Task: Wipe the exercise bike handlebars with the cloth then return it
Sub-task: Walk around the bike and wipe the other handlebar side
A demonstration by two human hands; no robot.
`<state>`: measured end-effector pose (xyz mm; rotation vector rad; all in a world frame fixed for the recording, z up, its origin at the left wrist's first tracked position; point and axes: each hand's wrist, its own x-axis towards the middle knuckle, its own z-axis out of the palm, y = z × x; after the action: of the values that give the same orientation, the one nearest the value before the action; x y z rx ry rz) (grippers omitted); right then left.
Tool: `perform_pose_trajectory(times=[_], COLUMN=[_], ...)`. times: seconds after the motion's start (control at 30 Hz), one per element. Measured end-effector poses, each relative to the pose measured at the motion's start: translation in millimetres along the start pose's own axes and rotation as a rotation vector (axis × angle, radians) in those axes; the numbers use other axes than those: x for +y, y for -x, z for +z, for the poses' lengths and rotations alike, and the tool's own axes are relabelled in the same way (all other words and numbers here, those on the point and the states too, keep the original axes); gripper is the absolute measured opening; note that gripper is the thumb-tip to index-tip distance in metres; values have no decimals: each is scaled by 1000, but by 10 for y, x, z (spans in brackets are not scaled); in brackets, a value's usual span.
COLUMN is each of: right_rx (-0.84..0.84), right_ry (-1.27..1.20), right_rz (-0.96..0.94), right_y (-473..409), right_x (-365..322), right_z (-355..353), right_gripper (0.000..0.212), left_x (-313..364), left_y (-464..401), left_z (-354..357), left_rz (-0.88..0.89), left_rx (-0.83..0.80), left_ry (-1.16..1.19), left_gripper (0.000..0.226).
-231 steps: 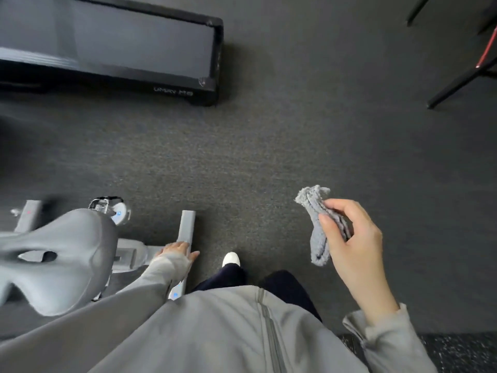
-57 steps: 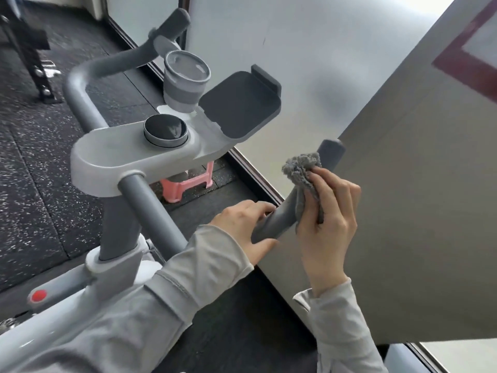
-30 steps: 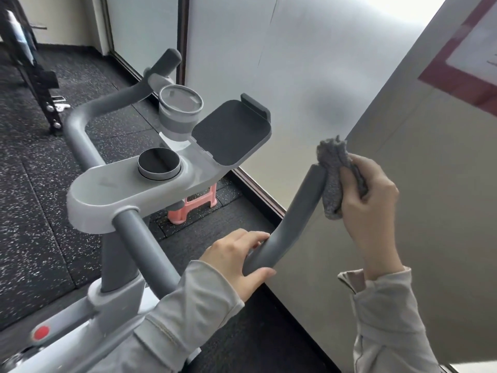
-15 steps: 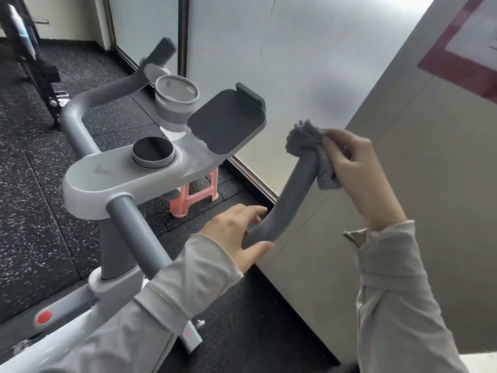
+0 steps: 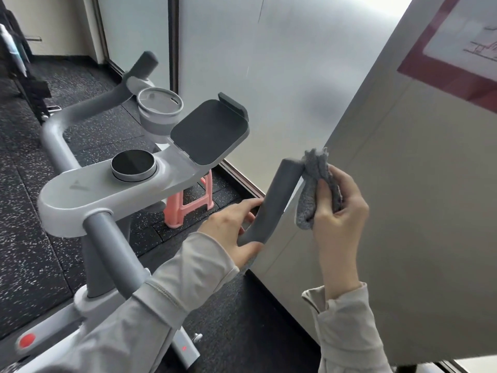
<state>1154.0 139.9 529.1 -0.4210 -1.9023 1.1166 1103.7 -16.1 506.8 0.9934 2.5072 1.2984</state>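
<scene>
The exercise bike's grey handlebars run from a far left grip (image 5: 145, 66) around the console to a near right grip (image 5: 274, 200). My left hand (image 5: 234, 232) rests around the lower part of that near grip. My right hand (image 5: 340, 208) holds a bunched grey cloth (image 5: 313, 189) against the right side of the grip, close to its top end. The cloth is folded over my fingers, and part of it is hidden behind them.
The pale console (image 5: 113, 195) carries a round black dial (image 5: 133, 165), a grey cup holder (image 5: 160, 110) and a dark tablet tray (image 5: 209, 133). A pink stool (image 5: 188, 208) stands below. A frosted glass wall (image 5: 269, 76) and a grey panel (image 5: 403, 184) sit close on the right.
My right hand has slid the cloth off the top end of the near grip to its right side. My left hand has kept its hold low on the grip.
</scene>
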Motion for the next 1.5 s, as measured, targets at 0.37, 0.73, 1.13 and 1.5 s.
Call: perform_pose_trajectory(times=[0.37, 0.73, 1.13, 1.5], right_rx=[-16, 18, -120, -136], right_ry=[-145, -47, -89, -137], right_rz=[164, 229, 318, 429], right_y=[-130, 532, 969, 1651], right_x=[27, 123, 181, 44], right_z=[273, 331, 341, 513], right_gripper=[27, 32, 43, 41], left_x=[-11, -217, -361, -713], left_y=[54, 401, 879, 905], left_z=[9, -67, -291, -609], left_rz=[43, 69, 92, 192], left_rx=[26, 102, 187, 95], left_ry=[3, -47, -84, -206], left_gripper=[70, 59, 45, 49])
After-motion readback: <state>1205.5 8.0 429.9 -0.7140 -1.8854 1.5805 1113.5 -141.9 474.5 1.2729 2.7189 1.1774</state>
